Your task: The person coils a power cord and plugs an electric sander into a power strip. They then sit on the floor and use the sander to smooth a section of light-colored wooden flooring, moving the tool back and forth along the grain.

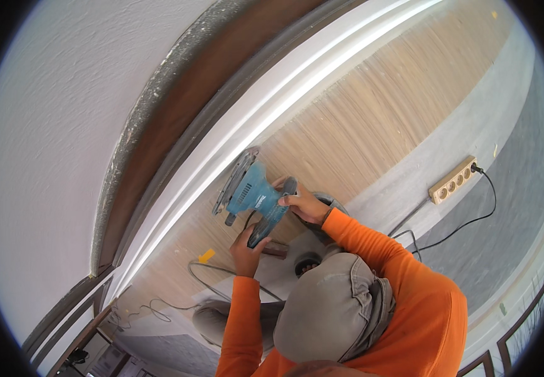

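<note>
Both my hands are on a blue electric sander (250, 195), tilted on its side with its flat pad turned to the white skirting trim (206, 176). Whether the pad touches the trim I cannot tell. My right hand (306, 204) wraps round the dark-edged top of the sander's handle. Lower down, my left hand (247, 250) grips the other end of the handle, fingers partly hidden. Orange sleeves cover both forearms. A dark cord shows by the sander's body, above my left hand.
Wood-patterned flooring (353, 119) runs along the trim beside a grey sheet-like strip (454, 119). A beige power strip (453, 180) with a black plug lies at right. Grey cable (212, 269) loops past a small yellow piece (207, 256). My bent knee (322, 301) is close below my hands.
</note>
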`<state>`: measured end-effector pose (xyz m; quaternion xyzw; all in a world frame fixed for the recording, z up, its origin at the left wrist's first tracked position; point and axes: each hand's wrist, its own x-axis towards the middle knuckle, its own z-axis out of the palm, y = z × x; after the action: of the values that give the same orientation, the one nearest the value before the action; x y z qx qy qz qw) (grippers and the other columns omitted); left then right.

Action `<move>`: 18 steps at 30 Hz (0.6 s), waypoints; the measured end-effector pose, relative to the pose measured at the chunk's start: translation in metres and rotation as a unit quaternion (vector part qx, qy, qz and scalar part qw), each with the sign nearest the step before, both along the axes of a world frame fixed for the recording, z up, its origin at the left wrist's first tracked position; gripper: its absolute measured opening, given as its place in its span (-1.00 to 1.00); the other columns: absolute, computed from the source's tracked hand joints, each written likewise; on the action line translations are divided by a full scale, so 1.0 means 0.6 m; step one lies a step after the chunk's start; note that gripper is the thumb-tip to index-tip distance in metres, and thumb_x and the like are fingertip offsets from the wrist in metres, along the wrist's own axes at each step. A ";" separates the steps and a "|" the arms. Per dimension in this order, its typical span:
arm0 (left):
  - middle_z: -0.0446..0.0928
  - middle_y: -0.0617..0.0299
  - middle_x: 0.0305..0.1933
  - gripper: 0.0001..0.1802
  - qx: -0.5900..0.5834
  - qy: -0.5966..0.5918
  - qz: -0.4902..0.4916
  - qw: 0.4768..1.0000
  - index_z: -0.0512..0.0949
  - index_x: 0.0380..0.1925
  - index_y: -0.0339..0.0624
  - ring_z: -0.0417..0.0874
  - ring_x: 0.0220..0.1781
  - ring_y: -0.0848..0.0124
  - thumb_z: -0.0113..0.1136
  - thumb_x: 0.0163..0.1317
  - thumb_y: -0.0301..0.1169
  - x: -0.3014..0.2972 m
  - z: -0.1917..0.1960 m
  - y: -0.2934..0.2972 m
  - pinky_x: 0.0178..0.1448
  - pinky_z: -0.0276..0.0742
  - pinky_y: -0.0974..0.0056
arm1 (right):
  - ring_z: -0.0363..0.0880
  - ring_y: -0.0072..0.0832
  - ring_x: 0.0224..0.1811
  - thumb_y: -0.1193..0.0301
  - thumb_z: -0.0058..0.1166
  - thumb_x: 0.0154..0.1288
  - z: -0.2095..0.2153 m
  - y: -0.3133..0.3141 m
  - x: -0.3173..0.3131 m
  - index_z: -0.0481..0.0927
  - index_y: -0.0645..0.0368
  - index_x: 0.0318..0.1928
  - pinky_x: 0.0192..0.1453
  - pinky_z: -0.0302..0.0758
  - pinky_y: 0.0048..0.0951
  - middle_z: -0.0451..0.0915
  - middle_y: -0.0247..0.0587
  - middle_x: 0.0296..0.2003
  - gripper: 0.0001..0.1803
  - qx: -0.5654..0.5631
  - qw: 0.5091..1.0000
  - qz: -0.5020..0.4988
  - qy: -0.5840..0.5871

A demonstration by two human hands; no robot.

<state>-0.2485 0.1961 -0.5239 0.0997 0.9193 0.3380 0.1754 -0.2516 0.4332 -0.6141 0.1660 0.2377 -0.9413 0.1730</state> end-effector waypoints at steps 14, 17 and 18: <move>0.74 0.01 -0.16 -0.46 -0.006 0.000 0.004 1.000 0.71 0.02 -0.19 0.78 -0.18 0.09 0.66 0.03 -0.26 -0.013 -0.066 0.029 -0.05 0.65 0.13 | 0.49 -0.27 0.19 0.39 0.29 0.27 -0.052 0.038 -0.014 0.39 0.13 0.24 0.31 0.50 -0.11 0.47 -0.11 0.10 -0.44 -0.009 1.000 -0.009 -0.018; 0.74 0.01 -0.17 -0.46 0.011 -0.010 0.017 1.000 0.71 0.01 -0.21 0.78 -0.17 0.09 0.66 0.03 -0.27 -0.010 -0.066 0.035 -0.05 0.65 0.13 | 0.49 -0.29 0.18 0.40 0.27 0.28 -0.059 0.035 -0.011 0.39 0.10 0.23 0.29 0.50 -0.13 0.46 -0.13 0.09 -0.46 -0.003 1.000 -0.012 -0.021; 0.74 0.01 -0.17 -0.47 0.009 -0.006 0.014 1.000 0.72 0.01 -0.21 0.78 -0.18 0.09 0.66 0.03 -0.26 -0.012 -0.068 0.035 -0.05 0.65 0.13 | 0.48 -0.29 0.17 0.40 0.26 0.28 -0.061 0.035 -0.009 0.39 0.09 0.23 0.28 0.50 -0.14 0.46 -0.14 0.08 -0.47 -0.005 0.999 -0.018 -0.026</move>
<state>-0.2557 0.2172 -0.5644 0.0861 0.9165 0.3493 0.1749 -0.2573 0.4543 -0.6506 0.1936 0.2256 -0.9408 0.1627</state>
